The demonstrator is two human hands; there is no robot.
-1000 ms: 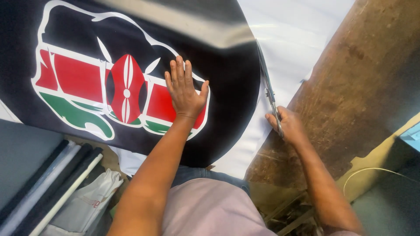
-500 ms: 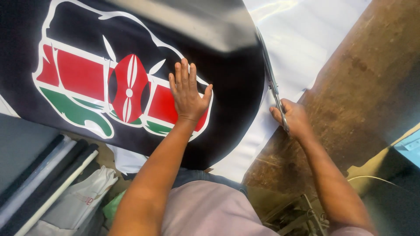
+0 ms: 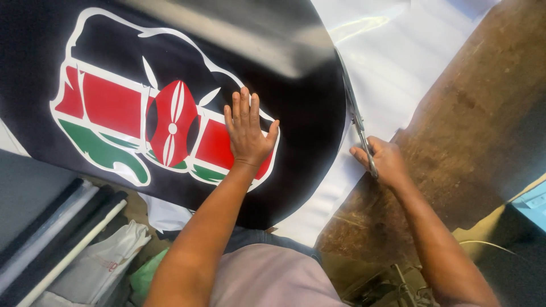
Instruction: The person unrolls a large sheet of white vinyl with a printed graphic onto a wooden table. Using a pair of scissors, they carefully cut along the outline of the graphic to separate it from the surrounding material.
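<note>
A large round black printed sheet (image 3: 296, 85) lies on a brown worktable (image 3: 472, 113); it bears a red, green and white animal-shaped emblem (image 3: 114, 113) with a shield in the middle. My left hand (image 3: 247, 131) lies flat, fingers spread, on the emblem's right end. My right hand (image 3: 384, 162) grips metal scissors (image 3: 355, 116), whose blades point away from me along the right edge of the black circle, where it meets the white backing sheet (image 3: 392, 57).
Rolls of dark and white material (image 3: 57, 233) lean at the lower left beside a white plastic bag (image 3: 102, 261) and a green scrap. A blue object (image 3: 532, 199) sits at the right edge, with a thin cable below it.
The view has shifted slightly; my right hand with the scissors has edged a little along the circle's right edge. My left hand stays pressed on the emblem.
</note>
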